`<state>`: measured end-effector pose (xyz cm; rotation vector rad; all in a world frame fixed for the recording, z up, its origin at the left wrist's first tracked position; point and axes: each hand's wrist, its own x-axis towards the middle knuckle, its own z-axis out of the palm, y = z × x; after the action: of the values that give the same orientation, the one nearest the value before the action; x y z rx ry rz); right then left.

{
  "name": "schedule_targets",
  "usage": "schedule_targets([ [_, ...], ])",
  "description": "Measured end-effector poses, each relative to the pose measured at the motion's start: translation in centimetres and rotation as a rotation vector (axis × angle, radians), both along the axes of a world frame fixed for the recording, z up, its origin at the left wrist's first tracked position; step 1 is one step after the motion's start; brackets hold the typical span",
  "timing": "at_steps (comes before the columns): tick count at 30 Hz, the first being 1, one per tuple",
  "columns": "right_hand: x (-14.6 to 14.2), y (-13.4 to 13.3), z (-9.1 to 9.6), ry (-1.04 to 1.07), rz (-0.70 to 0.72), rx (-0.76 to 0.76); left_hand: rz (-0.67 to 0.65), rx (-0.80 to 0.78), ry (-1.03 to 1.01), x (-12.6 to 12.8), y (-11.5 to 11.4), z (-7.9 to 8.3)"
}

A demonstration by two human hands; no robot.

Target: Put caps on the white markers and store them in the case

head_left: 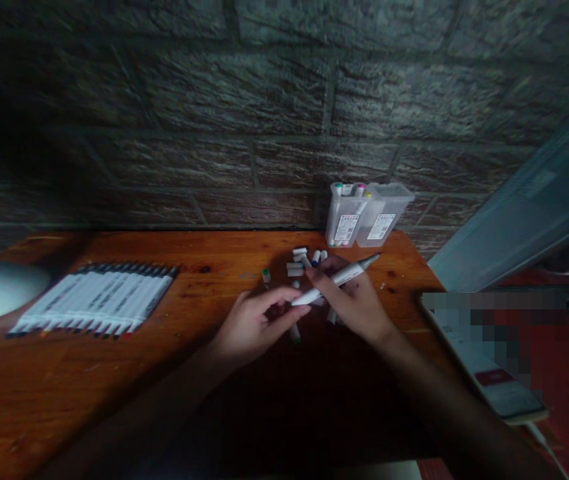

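A white marker pen (352,272) is held at a slant over the table, its grey end pointing up to the right. My right hand (357,297) is closed around the barrel. The thumb and index finger of my left hand (259,317) pinch the pen's lower left end; whether a cap is there I cannot make out. Several loose marker caps, among them a white cap (294,269) and a green-ended cap (265,275), lie just behind and around my hands. Another green-ended piece (295,333) lies below my left fingers, partly hidden.
A row of white markers (97,300) lies side by side on the wooden table (204,257) at the left. Two clear plastic cases (384,210) stand by the brick wall, the left one holding several coloured pieces. A phone (494,367) with a cable is at the right edge.
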<state>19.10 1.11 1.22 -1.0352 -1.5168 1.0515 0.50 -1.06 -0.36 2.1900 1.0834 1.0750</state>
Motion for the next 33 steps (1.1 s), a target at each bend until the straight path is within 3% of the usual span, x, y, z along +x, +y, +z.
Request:
schedule_targets([
  [3,0.0,-0.1,0.6,0.148,0.056,-0.127,0.002,-0.061,-0.08,0.2,0.1,-0.2],
  [5,0.2,-0.2,0.9,0.132,0.071,-0.136,0.015,-0.052,-0.096,0.2,0.1,-0.2],
  [11,1.0,-0.3,0.6,-0.1,-0.039,0.092,0.062,0.15,-0.027,0.9,0.3,-0.1],
  [17,0.7,-0.4,0.3,-0.33,-0.054,0.291,0.141,0.188,0.154,1.7,-0.1,-0.8],
  [24,0.3,-0.3,-0.5,-0.2,-0.077,0.208,0.176,0.142,0.232,1.4,-0.3,-1.1],
  [30,0.2,-0.4,-0.8,-0.346,-0.073,0.291,0.16,0.105,0.282,1.5,-0.1,-1.8],
  [33,0.1,-0.5,-0.5,-0.39,-0.101,0.331,0.07,0.085,0.279,0.5,0.3,-1.1],
])
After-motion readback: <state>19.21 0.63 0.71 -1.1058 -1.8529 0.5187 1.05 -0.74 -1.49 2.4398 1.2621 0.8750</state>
